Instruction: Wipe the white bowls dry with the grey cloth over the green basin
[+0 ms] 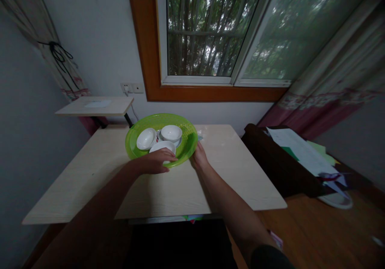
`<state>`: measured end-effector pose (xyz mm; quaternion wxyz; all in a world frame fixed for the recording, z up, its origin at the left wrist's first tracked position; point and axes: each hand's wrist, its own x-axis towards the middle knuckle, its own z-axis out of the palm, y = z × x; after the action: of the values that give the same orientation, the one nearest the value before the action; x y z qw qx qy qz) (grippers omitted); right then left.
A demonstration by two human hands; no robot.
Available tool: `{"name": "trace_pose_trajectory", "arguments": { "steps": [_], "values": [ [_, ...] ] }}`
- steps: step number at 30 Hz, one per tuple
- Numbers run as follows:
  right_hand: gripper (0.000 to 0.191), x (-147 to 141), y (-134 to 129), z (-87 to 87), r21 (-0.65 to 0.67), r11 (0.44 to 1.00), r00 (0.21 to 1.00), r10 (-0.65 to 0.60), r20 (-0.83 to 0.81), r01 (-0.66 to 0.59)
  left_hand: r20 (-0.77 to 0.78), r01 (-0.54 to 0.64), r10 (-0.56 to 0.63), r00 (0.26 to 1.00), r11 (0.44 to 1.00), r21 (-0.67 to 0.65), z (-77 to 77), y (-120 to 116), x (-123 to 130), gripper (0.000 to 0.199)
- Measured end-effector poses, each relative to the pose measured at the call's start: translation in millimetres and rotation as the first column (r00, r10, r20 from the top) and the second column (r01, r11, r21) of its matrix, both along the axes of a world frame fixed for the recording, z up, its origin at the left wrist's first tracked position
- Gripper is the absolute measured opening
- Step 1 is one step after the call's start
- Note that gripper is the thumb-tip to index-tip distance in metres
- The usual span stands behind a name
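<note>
A round green plastic basket (189,134) is over the table, with several white bowls inside. One bowl (146,137) leans at the left, and another bowl (171,132) sits at the back right. The front bowl (161,144) is partly hidden by my left hand (158,161). That hand closes over the basket's near rim, fingers inside against the front bowl and thumb outside. My right hand (199,155) grips the basket's right edge from outside; its fingertips are hidden behind and under the rim.
A pale wooden table (240,172) lies beneath the basket. On its back left stands a small raised shelf (111,105) with a paper on top. Wall sockets (132,87) and a window are behind. Papers (297,150) lie on a dark brown piece of furniture at right.
</note>
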<state>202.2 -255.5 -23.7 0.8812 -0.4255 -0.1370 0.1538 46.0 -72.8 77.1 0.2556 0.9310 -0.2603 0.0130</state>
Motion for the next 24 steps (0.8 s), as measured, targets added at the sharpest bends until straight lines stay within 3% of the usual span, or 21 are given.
{"name": "trace_pose_trajectory", "arguments": {
  "steps": [5, 9, 13, 17, 24],
  "values": [
    [0.041, 4.8, -6.1, -2.8, -0.009, 1.0, 0.998, -0.016, -0.061, 0.015, 0.018, -0.106, 0.104, 0.994, 0.982, 0.154, 12.5, -24.4, 16.9, 0.039],
    [0.04, 8.9, -12.4, -7.0, -0.006, 1.0, 0.999, 0.011, -0.05, -0.011, 0.082, -0.176, 0.159, 0.984, 0.948, 0.267, 4.0, -57.0, 42.5, 0.05],
    [0.038, 11.4, -15.3, -12.8, -0.01, 1.0, 0.999, 0.011, -0.04, -0.011, 0.057, -0.285, 0.281, 0.958, 0.915, 0.284, -3.0, -79.4, 56.4, 0.046],
    [0.039, 14.7, -10.4, -17.7, -0.018, 1.0, 0.999, -0.024, -0.046, 0.024, -0.003, -0.293, 0.306, 0.952, 0.914, 0.281, -6.4, -80.0, 54.4, 0.048],
    [0.036, 22.6, 0.7, -7.0, -0.004, 1.0, 0.999, -0.022, -0.023, 0.022, -0.072, -0.171, 0.193, 0.979, 0.957, 0.236, -15.0, -55.9, 39.7, 0.069]
  ]
}}
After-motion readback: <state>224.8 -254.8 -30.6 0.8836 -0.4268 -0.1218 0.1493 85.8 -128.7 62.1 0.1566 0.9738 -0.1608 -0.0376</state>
